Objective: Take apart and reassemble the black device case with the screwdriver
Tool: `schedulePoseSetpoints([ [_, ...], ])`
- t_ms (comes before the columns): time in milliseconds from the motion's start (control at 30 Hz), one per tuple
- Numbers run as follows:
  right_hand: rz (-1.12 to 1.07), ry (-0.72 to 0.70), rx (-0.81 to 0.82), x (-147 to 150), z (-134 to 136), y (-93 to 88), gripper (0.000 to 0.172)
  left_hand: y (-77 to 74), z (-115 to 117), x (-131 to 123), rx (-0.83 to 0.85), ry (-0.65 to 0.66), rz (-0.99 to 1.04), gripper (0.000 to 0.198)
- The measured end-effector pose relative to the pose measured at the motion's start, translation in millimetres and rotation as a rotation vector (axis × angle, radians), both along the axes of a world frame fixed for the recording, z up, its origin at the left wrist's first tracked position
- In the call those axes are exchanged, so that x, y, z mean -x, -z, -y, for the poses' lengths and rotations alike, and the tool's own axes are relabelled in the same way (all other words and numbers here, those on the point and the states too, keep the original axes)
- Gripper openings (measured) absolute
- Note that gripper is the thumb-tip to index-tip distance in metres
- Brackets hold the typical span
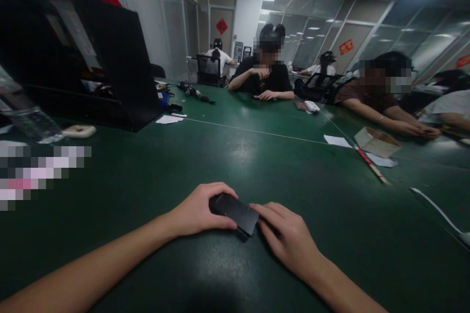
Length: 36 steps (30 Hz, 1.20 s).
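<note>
L hand point(203, 208) comes in from lower L, forearm on a long diagonal up twd centre, wrist nearly straight, back of hand up & outward. Its fingers are clamped on the L part of a small blk box point(237, 212): thumb along the near side, index over the far edge, box btwn them. Box is just in front of the wearer, lower mid view, on or just above the green table point(157, 171); can't tell if it's fully resting. Its long side slants down to the R, w/ a darker lower layer showing at the near R corner. R hand point(290, 234) comes from lower R, forearm angled up & inward, back of hand up, knuckles bent. Its fingers point L, bunched close tog. w/ the index tip at the box's far R corner; another digit sits lower, by the R end, w/ a narrow gap btwn. Can't tell if R fingers grip or only touch. Farther off on table: big blk case point(117, 63) at L, clear bottle point(35, 120) beside it, blk cables point(194, 92) beyond, small open carton point(376, 142) at R nr a red/tan stick point(369, 164). Co-worker in blk top point(260, 78) sits opp., arms on table.
</note>
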State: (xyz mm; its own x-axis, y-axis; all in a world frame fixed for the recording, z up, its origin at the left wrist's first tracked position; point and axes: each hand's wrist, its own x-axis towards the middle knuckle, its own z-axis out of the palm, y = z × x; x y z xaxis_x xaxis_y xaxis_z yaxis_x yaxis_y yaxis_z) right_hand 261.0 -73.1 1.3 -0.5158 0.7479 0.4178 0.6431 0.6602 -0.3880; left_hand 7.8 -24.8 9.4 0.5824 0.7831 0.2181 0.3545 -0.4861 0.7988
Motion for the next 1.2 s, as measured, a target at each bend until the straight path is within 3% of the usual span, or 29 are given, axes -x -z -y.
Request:
schedulePoseSetpoints([
  [200, 0.027, 0.032, -0.015, -0.4, 0.4, -3.4, 0.030, -0.7, -3.2, 0.8, 0.084, 0.066, 0.111, 0.045],
  [400, 0.045, 0.144, -0.057, -8.3, -9.2, -5.2, 0.026, 9.5, -9.4, 1.3, 0.172, 0.061, 0.370, 0.046],
  [500, 0.115, 0.200, -0.080, -10.3, -12.8, -5.7, 0.027, 15.0, -14.4, -0.9, 0.244, -0.024, 0.573, 0.053],
  [633, 0.279, 0.296, -0.102, -11.3, -14.4, -6.9, 0.026, 14.8, -20.6, -2.6, 0.542, -0.203, 0.886, 0.058],
  [767, 0.345, 0.345, -0.134, -11.8, -14.4, -9.8, 0.021, 10.2, -25.2, 0.3, 0.679, -0.269, 0.976, 0.049],
  [867, 0.241, 0.285, -0.152, -6.8, -13.8, -16.4, 0.020, 9.9, -27.2, 2.5, 0.704, -0.269, 0.987, 0.036],
  [967, 0.030, 0.197, -0.017, 7.3, -12.4, -28.0, 0.023, 11.2, -28.1, 1.8, 0.713, -0.241, 1.026, 0.031],
  [1033, -0.036, 0.220, 0.139, 19.8, -11.3, -36.6, 0.025, 12.0, -29.2, 0.3, 0.669, -0.290, 1.049, 0.033],
  [1200, 0.141, 0.158, 0.398, 40.1, -7.1, -49.9, 0.041, 13.2, -33.7, -0.5, 0.628, -0.400, 1.118, 0.035],
])
